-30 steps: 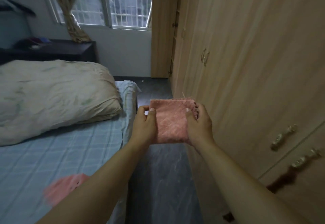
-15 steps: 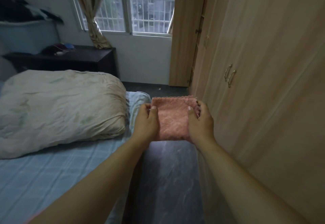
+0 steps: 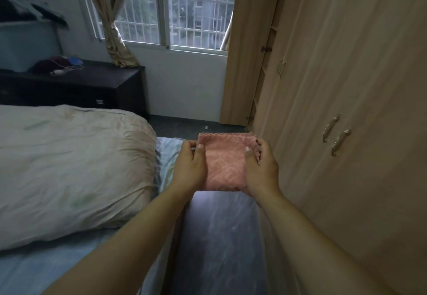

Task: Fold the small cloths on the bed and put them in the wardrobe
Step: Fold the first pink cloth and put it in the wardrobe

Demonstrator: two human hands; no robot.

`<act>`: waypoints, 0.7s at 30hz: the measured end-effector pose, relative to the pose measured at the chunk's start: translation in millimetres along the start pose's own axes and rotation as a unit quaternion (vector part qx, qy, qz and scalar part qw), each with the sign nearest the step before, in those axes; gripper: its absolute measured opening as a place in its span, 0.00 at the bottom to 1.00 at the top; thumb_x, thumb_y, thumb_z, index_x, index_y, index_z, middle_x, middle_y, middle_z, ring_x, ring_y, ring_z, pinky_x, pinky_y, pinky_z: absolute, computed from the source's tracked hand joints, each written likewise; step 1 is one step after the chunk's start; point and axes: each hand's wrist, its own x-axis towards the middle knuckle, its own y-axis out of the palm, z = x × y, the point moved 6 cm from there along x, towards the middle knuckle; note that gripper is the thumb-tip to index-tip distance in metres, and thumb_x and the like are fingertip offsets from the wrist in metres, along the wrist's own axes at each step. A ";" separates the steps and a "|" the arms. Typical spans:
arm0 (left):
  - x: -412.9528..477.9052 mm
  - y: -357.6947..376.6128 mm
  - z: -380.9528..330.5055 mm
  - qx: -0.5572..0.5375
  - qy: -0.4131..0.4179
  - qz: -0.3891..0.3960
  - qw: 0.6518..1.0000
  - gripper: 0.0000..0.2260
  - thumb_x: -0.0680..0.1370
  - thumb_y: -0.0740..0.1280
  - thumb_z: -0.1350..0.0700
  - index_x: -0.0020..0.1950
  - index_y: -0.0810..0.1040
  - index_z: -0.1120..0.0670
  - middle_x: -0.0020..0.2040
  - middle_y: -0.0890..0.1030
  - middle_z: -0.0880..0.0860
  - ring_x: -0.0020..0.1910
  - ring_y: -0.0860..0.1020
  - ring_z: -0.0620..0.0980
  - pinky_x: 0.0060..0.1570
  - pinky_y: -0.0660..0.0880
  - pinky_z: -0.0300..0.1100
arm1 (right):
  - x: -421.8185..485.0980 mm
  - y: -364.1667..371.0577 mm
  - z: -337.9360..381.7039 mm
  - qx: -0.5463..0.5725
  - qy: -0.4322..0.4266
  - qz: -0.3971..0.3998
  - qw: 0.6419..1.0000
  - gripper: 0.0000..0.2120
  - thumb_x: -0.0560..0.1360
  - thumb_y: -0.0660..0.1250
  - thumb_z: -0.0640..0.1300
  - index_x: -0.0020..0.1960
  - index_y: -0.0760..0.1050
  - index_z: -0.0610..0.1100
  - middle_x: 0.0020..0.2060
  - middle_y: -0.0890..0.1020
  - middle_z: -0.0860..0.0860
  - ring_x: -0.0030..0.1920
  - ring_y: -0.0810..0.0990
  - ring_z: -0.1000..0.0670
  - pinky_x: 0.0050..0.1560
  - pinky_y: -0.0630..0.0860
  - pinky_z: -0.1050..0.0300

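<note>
1. Low black wooden cabinet [image 3: 97,86], far left against the wall, with small items on top that are too dim to name.
2. Crumpled cream quilt [image 3: 69,167], heaped on the bed with the pale blue checked sheet [image 3: 46,269].
3. Beige curtain [image 3: 111,21], tied back, beside a barred sliding window [image 3: 184,5].
4. Left hand [image 3: 189,167]: grasps the left edge of item 5, thumb on top, fingers underneath.
5. Small pink terry cloth [image 3: 224,162], folded to a square with a scalloped hem. It is held in the air between the two hands, above the dark marbled floor [image 3: 219,237], just past the corner of the bed and near the wardrobe front.
6. Right hand [image 3: 261,169]: grasps the right edge of the cloth, thumb on top, fingers curled round the layered corner.
7. Tall light-wood wardrobe [image 3: 358,75], right side. The doors nearest the hands are closed and carry paired metal handles [image 3: 337,134]. Shelf edges show at the window end.

Hazards, as judged:
- Both hands are occupied. Letting go with one to pull a handle leaves the fold pinched on one side only, so the layers may slip apart.
- The hem layers at the right corner fan out slightly, so a loose grip there would probably undo the fold.
- A dropped cloth would land on the floor, not the bed.
</note>
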 end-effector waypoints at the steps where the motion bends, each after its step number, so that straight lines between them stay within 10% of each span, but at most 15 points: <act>1: 19.7 1.4 -0.1 -0.003 -0.001 -0.002 1.000 0.10 0.83 0.56 0.43 0.56 0.73 0.45 0.50 0.81 0.50 0.49 0.81 0.52 0.55 0.80 0.59 | 15.4 8.7 0.7 0.001 0.001 -0.003 1.000 0.10 0.82 0.62 0.47 0.61 0.73 0.58 0.51 0.80 0.59 0.47 0.78 0.67 0.37 0.71 0.79; 21: 335.9 97.4 -13.4 0.053 0.042 -0.021 0.997 0.10 0.85 0.55 0.46 0.57 0.71 0.49 0.47 0.79 0.46 0.44 0.79 0.44 0.40 0.74 0.41 | 326.5 103.8 -61.1 0.017 -0.011 -0.030 0.999 0.09 0.81 0.63 0.47 0.61 0.75 0.52 0.51 0.82 0.55 0.44 0.77 0.69 0.39 0.70 0.79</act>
